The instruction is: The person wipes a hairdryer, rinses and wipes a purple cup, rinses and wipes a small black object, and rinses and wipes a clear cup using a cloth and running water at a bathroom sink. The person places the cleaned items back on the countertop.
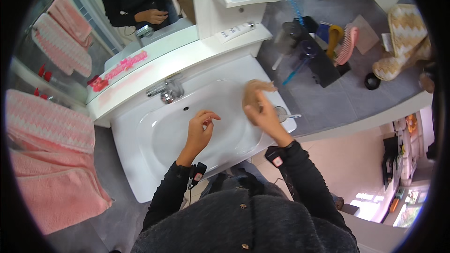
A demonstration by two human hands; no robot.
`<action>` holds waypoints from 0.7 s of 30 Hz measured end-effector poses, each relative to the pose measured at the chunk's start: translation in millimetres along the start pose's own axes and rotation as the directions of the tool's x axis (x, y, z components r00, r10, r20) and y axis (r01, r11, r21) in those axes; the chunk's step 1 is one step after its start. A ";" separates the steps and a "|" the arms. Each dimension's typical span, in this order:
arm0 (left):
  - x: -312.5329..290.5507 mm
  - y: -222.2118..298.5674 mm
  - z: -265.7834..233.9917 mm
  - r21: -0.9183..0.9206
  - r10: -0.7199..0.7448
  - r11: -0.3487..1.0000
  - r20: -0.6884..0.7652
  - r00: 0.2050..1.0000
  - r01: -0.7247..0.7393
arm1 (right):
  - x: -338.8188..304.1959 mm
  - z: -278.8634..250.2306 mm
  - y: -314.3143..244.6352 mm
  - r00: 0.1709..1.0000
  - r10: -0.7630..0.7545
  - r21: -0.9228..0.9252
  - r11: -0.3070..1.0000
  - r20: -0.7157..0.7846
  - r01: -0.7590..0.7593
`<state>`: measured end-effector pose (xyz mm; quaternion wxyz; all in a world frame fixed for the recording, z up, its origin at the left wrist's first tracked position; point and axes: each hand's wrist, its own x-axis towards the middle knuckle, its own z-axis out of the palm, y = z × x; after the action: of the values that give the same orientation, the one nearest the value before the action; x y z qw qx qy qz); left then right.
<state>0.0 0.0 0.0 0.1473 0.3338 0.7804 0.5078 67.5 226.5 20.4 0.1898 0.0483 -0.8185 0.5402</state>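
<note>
Over the white sink point(126, 159), my left hand point(201, 129) hangs with loosely curled fingers, the thumb and index finger apart and nothing seen between them. My right hand point(267, 117) is raised above the sink's right rim, closed on a brown, soft-looking cloth point(251, 93). Motion blurs the cloth, so its exact kind is unclear. The mirror point(178, 35) also reflects the brown cloth at my right hand. Just beside that hand, a small round cup point(281, 112) with a light handle-like stick sits on the sink's corner. A chrome faucet point(166, 91) stands at the sink's back edge.
Pink towels point(51, 159) hang at the left. A white tube point(236, 32) lies on the ledge under the mirror. Across the grey counter point(328, 103) are a black organizer point(323, 70), a pink hairbrush point(348, 44), a black ring point(372, 81) and a patterned cloth point(405, 37).
</note>
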 end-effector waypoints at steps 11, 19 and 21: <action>46.3 103.2 92.1 -0.933 -0.274 0.256 0.179 0.945 0.251 | -22.9 -85.7 -141.9 0.971 -0.173 -0.332 0.918 0.164 0.219; 125.5 200.4 148.2 -0.053 0.535 0.823 -0.265 0.802 -0.566 | -41.2 -209.7 -111.0 0.729 -0.330 -0.735 0.588 -0.599 -0.338; 147.4 213.0 165.4 -0.023 0.534 0.830 -0.255 0.806 -0.557 | -46.3 -226.5 -96.7 0.544 0.033 -0.283 0.826 -0.839 -0.487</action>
<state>65.1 269.4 133.0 -0.0834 0.4733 0.6379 0.6018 196.3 385.3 165.4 0.4583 -0.3775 -0.7464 0.3006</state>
